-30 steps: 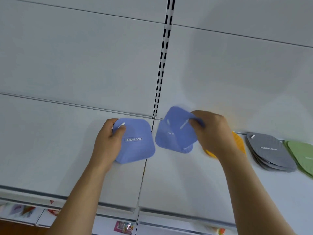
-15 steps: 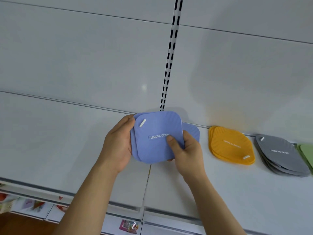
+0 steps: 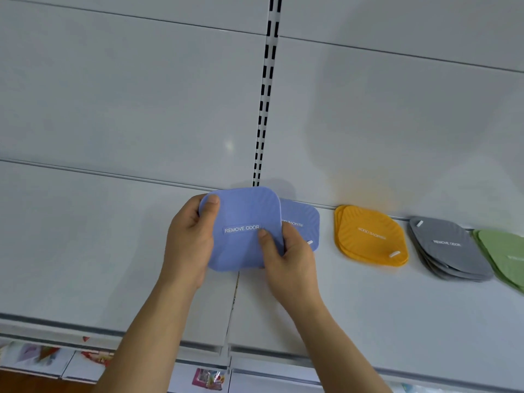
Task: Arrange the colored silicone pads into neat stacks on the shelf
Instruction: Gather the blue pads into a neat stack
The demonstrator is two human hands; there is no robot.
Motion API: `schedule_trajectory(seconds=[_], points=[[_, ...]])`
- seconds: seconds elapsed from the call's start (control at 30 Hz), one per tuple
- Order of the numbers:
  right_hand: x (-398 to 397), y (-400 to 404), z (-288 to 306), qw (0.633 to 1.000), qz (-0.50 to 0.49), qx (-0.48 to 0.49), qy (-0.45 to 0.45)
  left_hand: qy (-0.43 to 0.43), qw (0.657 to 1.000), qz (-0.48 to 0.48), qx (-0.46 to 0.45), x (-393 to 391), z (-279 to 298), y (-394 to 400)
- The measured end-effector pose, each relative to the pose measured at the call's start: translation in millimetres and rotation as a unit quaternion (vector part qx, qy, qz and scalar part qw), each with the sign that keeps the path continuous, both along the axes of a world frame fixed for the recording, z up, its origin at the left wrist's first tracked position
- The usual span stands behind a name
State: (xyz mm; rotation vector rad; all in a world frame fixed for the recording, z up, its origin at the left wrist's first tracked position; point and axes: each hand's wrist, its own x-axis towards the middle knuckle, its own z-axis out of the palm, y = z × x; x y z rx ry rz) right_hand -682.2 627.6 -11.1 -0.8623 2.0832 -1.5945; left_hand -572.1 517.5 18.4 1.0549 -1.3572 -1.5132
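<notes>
White shelf: left hand and right hand now grip merged blue pads left of orange stack, squared for stacking.

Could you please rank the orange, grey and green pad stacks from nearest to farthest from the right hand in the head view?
From the right hand:
1. Orange stack, just to its right on the shelf.
2. Grey stack, further right.
3. Green stack, at the right edge, partly cut off.
</notes>
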Motion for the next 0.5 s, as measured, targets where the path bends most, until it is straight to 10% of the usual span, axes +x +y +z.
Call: schedule_trajectory(seconds=[0.2, 0.5], points=[[-79, 5, -8, 0.882, -0.046, 0.278, 0.378, 0.003, 1.0, 0.017, -0.005, 17, -3, -16], [-119, -23, 9, 0.828, 0.07, 0.442, 0.338, -0.014, 1.0, 0.017, -0.004, 26, -5, -18]])
